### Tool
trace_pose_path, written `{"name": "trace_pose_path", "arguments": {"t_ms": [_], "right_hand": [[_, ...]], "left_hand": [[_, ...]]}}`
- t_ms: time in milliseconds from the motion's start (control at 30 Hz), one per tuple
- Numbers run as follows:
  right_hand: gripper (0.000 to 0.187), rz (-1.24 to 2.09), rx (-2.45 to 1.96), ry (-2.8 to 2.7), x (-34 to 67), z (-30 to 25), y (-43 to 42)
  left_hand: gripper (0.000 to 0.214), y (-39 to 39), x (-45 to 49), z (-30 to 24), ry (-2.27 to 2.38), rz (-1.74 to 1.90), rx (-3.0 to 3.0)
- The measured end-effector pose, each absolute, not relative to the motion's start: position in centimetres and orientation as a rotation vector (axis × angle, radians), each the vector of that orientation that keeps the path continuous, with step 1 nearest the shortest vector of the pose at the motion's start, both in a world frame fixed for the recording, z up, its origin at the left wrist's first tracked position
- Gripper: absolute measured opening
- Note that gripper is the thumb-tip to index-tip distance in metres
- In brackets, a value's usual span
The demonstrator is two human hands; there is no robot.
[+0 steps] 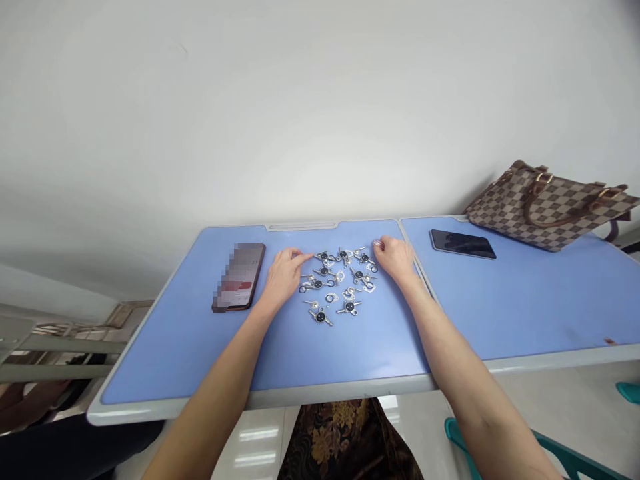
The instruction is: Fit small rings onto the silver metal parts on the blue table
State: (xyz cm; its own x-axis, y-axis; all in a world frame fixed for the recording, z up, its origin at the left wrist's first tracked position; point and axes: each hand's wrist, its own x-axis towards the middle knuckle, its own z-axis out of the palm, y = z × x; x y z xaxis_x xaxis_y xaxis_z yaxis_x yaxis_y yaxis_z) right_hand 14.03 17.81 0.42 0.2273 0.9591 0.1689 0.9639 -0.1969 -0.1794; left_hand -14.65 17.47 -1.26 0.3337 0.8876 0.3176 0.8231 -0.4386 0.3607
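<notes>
Metal pc (324,256) is being pointed at by L hand (284,275), index out; R hand (395,257) is being held curled, pinch unclear on both. Light touch is being advised, w/ pcs close.

Left desk (190,360), blue with grey rim, is carrying a lit phone (241,283) at left; small parts (319,285) are lying scattered right of centre. Right desk (505,313), also blue, is standing alongside: dark phone (463,244) lying far left, bag (555,210) resting beyond.
</notes>
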Motion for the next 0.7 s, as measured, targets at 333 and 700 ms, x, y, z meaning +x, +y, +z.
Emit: {"name": "trace_pose_path", "arguments": {"t_ms": [333,700], "right_hand": [[0.033,-0.041,-2.248,-1.811,14.11,0.37,17.85],[0.034,-0.003,-2.266,-1.819,14.09,0.32,17.85]], "left_hand": [[0.042,17.56,-14.64,-1.0,1.578,0.731,2.395],[0.039,17.77,-14.72,-0.8,1.574,0.744,2.301]]}}
